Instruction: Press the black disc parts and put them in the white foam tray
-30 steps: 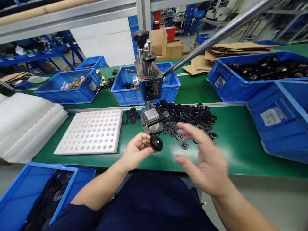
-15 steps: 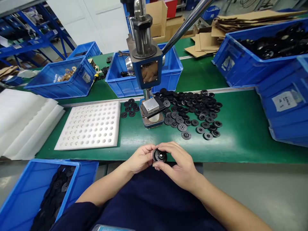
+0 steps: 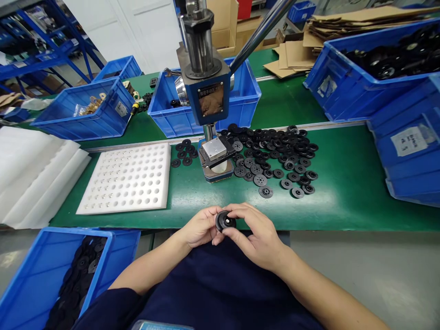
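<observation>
A round black plastic wheel [image 3: 223, 223] with a small bright metal piece at its center is held up near the table's front edge. My left hand [image 3: 203, 225] grips its left rim between thumb and fingers. From the right, my right hand [image 3: 256, 233] pinches it with thumb and index finger, close to the bright center. Beyond my hands stands a hand press [image 3: 211, 98] with a metal block [image 3: 215, 149] under its ram. Right of the press spreads a pile of similar black wheels [image 3: 275, 156], and a few thin black discs [image 3: 185, 153] lie to its left.
A white foam tray [image 3: 164, 183] with rows of holes, some filled with small shiny pieces, lies at left beside stacked foam sheets [image 3: 30, 178]. Blue bins [image 3: 85, 123] line the back; others stand right [image 3: 409, 160] and lower left [image 3: 30, 266]. The press lever [image 3: 261, 32] slants up right.
The black wheel has tilted and shifted slightly left in my hands. My right fingertips have moved from its rim toward its center. The camera view has moved slightly.
</observation>
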Demonstrator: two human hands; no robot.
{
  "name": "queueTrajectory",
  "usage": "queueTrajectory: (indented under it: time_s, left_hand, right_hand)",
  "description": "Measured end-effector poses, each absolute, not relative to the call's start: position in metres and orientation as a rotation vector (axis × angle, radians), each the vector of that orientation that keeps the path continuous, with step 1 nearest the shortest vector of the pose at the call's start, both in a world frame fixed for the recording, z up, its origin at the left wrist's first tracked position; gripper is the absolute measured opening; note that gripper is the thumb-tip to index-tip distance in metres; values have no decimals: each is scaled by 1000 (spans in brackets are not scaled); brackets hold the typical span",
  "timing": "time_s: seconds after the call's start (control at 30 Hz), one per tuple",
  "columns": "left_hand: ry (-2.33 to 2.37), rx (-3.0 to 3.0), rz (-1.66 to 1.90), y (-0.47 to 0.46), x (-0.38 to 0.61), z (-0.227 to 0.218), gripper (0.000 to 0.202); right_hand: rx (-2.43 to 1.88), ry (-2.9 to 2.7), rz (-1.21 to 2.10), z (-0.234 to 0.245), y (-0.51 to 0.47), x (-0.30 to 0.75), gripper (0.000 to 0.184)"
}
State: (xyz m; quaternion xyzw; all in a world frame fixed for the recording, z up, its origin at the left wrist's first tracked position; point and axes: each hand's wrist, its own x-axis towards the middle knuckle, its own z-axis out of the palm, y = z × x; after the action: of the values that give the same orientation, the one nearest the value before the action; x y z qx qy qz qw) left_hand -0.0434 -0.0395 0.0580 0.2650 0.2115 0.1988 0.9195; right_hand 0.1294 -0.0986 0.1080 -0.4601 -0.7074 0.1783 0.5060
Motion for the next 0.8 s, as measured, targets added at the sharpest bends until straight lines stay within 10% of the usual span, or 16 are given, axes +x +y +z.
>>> queueTrajectory:
  time_s: [0.8]
  left_hand:
    - [496, 763, 328, -38, -37, 19, 46]
  right_hand:
    - [-1233, -1924, 719, 92, -94, 157, 32]
